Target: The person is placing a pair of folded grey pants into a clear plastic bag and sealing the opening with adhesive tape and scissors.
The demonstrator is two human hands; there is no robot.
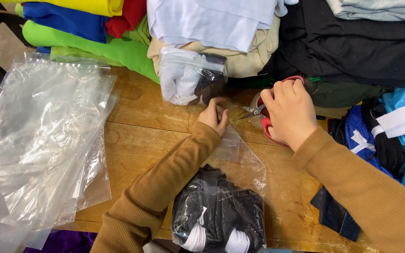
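the right hand is closed around red scissors, blades pointing left. the left hand pinches the top of a clear plastic bag full of black and white cloth, lying on the wooden tabletop. a pile of empty clear bags lies to the left. folded cloths are stacked behind.

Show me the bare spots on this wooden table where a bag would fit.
Bare table lies between the empty plastic bags and the left hand. A smaller patch sits between the filled bag and the dark cloth. Crowded: the folded fabric along the back, and around the scissors in the right hand.
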